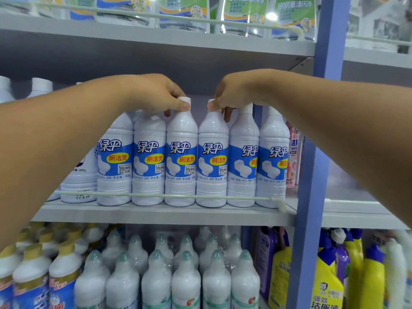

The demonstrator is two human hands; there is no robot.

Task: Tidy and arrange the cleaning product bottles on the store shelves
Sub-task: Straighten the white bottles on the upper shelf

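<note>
Both hands are up at the middle shelf, each pinching a bottle by its cap. The left hand has thumb and fingers curled round the white cap of the third bottle in the front row, and the right hand is gripping the cap of the fourth bottle just beside it. Both bottles stand upright, touching their neighbours, in a row of six white toilet-cleaner bottles with blue labels behind the thin white rail. Left of the row there's a wider white bottle marked 6.00. Lower shelf has shrink-wrapped green-capped bottles, and yellow bottles off to the right past the blue post.
</note>
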